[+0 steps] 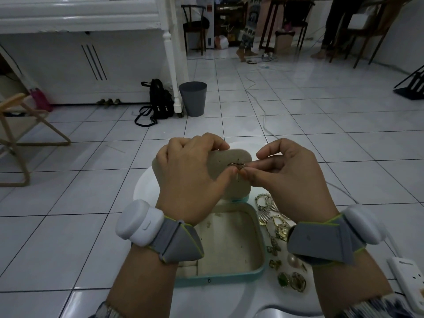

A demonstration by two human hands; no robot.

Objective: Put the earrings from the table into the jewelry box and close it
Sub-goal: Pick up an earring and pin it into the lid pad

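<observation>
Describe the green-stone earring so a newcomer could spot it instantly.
Start at the white table, then the open teal jewelry box on it. Down the box's right side run loose earrings. At the row's near end lies the green-stone earring, the only one with a bright green stone.

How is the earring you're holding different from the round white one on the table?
The held earring is thin, dark and wiry; the pearl earring is a pale round ball. The held earring is up at the open lid, pinched by the right hand while the left hand grips the lid; the pearl earring lies untouched on the table, right of the jewelry box. Both are small earrings.
</observation>
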